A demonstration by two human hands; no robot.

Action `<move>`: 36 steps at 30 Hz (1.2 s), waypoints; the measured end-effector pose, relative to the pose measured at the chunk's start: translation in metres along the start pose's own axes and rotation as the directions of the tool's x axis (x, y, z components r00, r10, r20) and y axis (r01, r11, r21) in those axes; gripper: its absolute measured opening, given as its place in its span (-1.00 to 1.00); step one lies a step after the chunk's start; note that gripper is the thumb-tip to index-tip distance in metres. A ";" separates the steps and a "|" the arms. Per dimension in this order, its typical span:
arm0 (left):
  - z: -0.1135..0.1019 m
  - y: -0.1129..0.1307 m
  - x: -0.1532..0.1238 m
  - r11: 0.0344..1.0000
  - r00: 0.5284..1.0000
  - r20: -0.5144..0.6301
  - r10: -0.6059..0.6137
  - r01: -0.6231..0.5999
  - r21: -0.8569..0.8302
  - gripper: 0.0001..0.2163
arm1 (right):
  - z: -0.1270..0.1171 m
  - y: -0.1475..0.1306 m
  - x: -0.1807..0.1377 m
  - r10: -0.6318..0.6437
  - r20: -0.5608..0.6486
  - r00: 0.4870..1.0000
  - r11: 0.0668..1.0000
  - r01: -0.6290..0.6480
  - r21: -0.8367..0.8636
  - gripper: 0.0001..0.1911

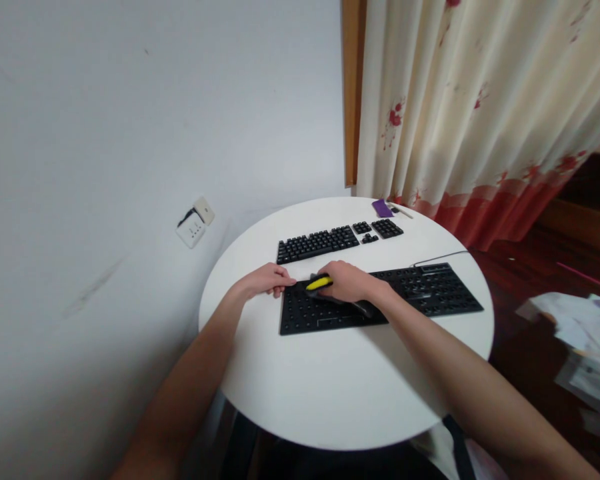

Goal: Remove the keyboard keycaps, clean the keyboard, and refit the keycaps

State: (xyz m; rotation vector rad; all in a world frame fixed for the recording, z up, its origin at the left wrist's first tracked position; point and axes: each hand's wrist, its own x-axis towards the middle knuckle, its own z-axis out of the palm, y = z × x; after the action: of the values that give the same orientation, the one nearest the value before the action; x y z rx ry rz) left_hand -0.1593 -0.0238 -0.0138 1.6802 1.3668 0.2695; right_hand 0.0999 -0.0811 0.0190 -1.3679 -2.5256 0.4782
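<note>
A black keyboard base (445,287) with its keycaps off lies across the middle of the round white table (325,393). My left hand (269,280) is at its upper left corner, thumb and fingers closed on the edge. Over the left half of the base, my right hand (347,281) is wrapped round a yellow-and-black hand tool (320,283). The tool's lower end looks dark and is blurred against the base, so its exact kind does not show. My right hand and forearm hide the base's middle part.
Black keycaps (320,245) lie laid out in keyboard order behind the base, with a number block (387,229) at right. A purple item (382,209) is at the back edge. A thin cable (443,257) runs off to the right. Wall left, curtain (430,120) behind.
</note>
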 end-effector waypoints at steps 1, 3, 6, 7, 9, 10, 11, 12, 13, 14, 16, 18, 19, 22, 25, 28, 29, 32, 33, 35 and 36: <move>0.000 0.001 0.000 1.000 1.000 0.000 0.001 -0.001 0.001 -0.60 | 0.003 -0.005 -0.001 -0.042 0.033 0.999 0.999 0.041 0.017 -0.74; 0.000 0.001 0.000 1.000 1.000 0.001 0.002 -0.002 0.001 -0.60 | 0.008 -0.008 -0.001 -0.003 0.022 1.000 1.000 0.002 0.003 -0.73; 0.000 -0.002 0.002 1.000 1.000 0.006 0.005 -0.005 -0.002 -0.62 | 0.008 0.005 0.003 0.203 -0.104 0.974 0.975 -0.211 -0.073 -0.71; -0.001 -0.003 0.002 1.000 1.000 0.008 0.007 -0.007 -0.004 -0.62 | 0.006 0.011 0.004 0.273 -0.130 0.953 0.955 -0.285 -0.087 -0.70; -0.001 -0.005 0.003 1.000 1.000 0.010 0.013 -0.013 -0.008 -0.63 | 0.001 0.020 0.006 0.359 -0.150 0.921 0.923 -0.374 -0.094 -0.71; -0.002 -0.005 0.003 1.000 1.000 0.010 0.017 -0.017 -0.009 -0.62 | -0.001 0.021 0.005 0.354 -0.148 0.923 0.925 -0.369 -0.087 -0.71; -0.002 -0.005 0.003 1.000 1.000 0.010 0.019 -0.019 -0.011 -0.62 | -0.002 0.020 0.005 0.308 -0.136 0.942 0.945 -0.319 -0.072 -0.72; -0.002 -0.005 0.003 1.000 1.000 0.009 0.022 -0.022 -0.011 -0.62 | -0.003 0.017 0.004 0.222 -0.109 0.969 0.972 -0.228 -0.050 -0.73; -0.001 -0.005 0.003 1.000 1.000 0.009 0.022 -0.022 -0.010 -0.61 | -0.002 0.012 0.003 0.109 -0.060 0.992 0.994 -0.111 -0.017 -0.74; -0.001 -0.004 0.002 1.000 1.000 0.009 0.020 -0.020 -0.006 -0.61 | 0.000 0.007 0.002 -0.006 -0.002 1.000 1.000 0.006 0.026 -0.74; -0.001 -0.002 0.001 1.000 1.000 0.006 0.010 -0.010 0.000 -0.60 | 0.005 -0.003 0.001 -0.148 0.097 0.984 0.985 0.139 0.098 -0.72; 0.000 0.000 0.001 1.000 1.000 0.005 0.001 -0.001 -0.001 -0.60 | 0.010 -0.007 0.001 -0.110 0.113 0.988 0.991 0.100 0.093 -0.67; 0.000 0.000 0.001 1.000 1.000 0.005 -0.001 0.001 -0.005 -0.60 | 0.011 -0.005 0.001 -0.034 0.077 0.996 0.998 0.029 0.061 -0.65; 0.001 0.000 0.001 1.000 1.000 0.003 0.002 -0.002 -0.015 -0.61 | 0.008 0.007 0.003 0.234 -0.071 0.970 0.971 -0.237 -0.039 -0.65; 0.001 0.000 0.000 1.000 1.000 -0.001 -0.001 0.001 -0.013 -0.62 | 0.002 0.015 0.004 0.309 -0.130 0.942 0.945 -0.319 -0.064 -0.68; 0.000 0.001 -0.001 1.000 1.000 0.000 0.002 -0.002 -0.008 -0.61 | 0.001 0.006 0.002 0.050 -0.008 0.999 0.999 -0.050 0.017 -0.70; 0.000 0.001 -0.001 1.000 1.000 0.002 0.003 -0.003 -0.007 -0.61 | 0.003 0.001 0.000 -0.063 0.061 0.996 0.996 0.060 0.060 -0.69; 0.001 0.004 -0.003 1.000 1.000 0.002 -0.002 0.002 -0.003 -0.60 | 0.010 -0.011 -0.002 -0.185 0.172 0.968 0.980 0.169 0.104 -0.62; 0.001 0.004 -0.003 1.000 1.000 0.002 -0.002 0.002 -0.004 -0.60 | 0.011 -0.011 -0.002 -0.136 0.155 0.979 0.989 0.126 0.074 -0.60; 0.001 0.004 -0.003 1.000 1.000 0.001 0.001 -0.001 -0.008 -0.60 | 0.011 -0.005 -0.001 0.041 0.060 0.997 0.999 -0.041 -0.013 -0.60; 0.001 0.004 -0.002 1.000 1.000 0.002 0.002 -0.002 -0.010 -0.61 | 0.010 0.000 0.000 0.135 0.009 0.991 0.990 -0.135 -0.047 -0.61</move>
State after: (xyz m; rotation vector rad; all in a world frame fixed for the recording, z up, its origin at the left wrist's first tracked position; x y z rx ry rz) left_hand -0.1569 -0.0260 -0.0104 1.6729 1.3606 0.2758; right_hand 0.0962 -0.0832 0.0096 -1.5646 -2.4786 0.4563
